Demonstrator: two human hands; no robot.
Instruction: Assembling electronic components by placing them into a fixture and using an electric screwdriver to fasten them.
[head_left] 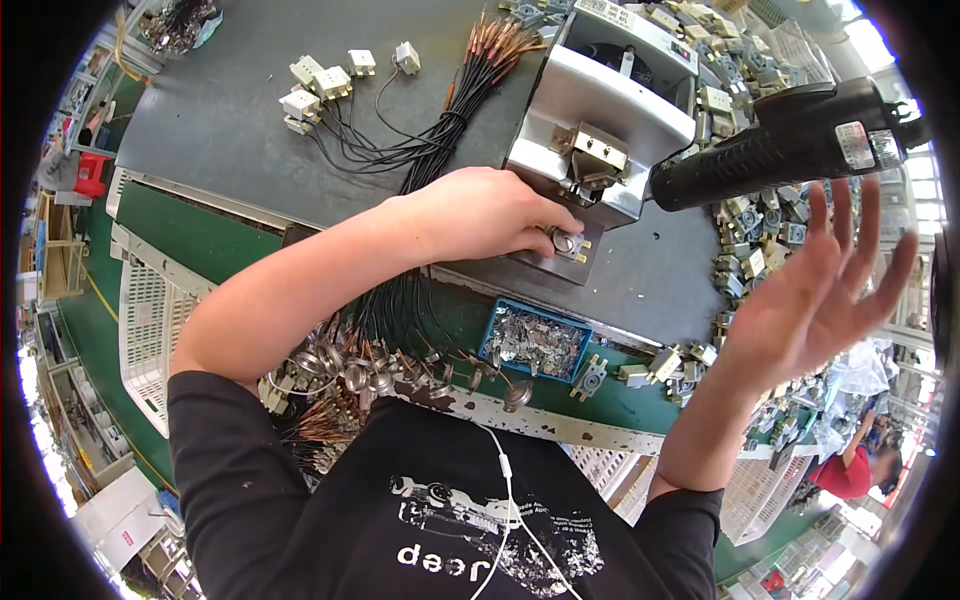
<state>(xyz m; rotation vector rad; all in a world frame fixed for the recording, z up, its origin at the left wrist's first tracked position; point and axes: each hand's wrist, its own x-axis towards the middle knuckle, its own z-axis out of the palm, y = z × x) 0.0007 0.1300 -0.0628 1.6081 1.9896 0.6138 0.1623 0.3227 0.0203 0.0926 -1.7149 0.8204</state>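
Note:
My left hand reaches over a flat grey metal plate in front of the machine. Its thumb and fingers close round a small silvery part with brass-coloured tabs on that plate. My right hand is raised on the right with its fingers spread and nothing in them. Just beyond those fingertips is a black power screwdriver, lying level beside the machine. The silver bench machine holds a small metal-and-white block at its front.
A bundle of black wires with copper ends and white blocks crosses the dark table. A blue tray of small metal pieces sits at the near edge. Many grey and white switch-like parts are heaped on the right. Round metal cups hang nearby.

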